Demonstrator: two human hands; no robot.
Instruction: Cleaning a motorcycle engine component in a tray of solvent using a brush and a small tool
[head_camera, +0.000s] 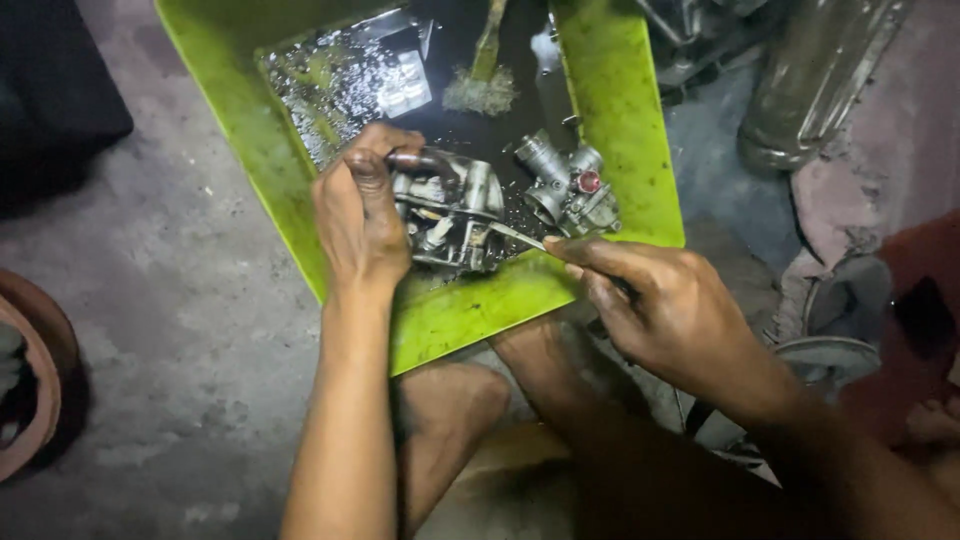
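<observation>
Left hand (358, 215): fingers clamped on grey metal carburettor body (450, 215) | right hand (655, 300): pinching thin metal tool (517, 236) (tip inside body) | lime-green plastic tray (620, 120)

Dim scene; light falls from above onto the green tray (620, 130), glaring off its wet dark liquid; corners sink into shadow.

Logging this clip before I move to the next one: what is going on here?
A person crouches over a green tray holding dark liquid. The left hand grips a greasy metal carburettor body over the tray, while the right hand holds a thin metal tool with its tip against that part. A second carburettor with a red cap lies in the tray beside it, apart from both hands. A brush rests in the liquid farther back. The floor is bare concrete.
</observation>
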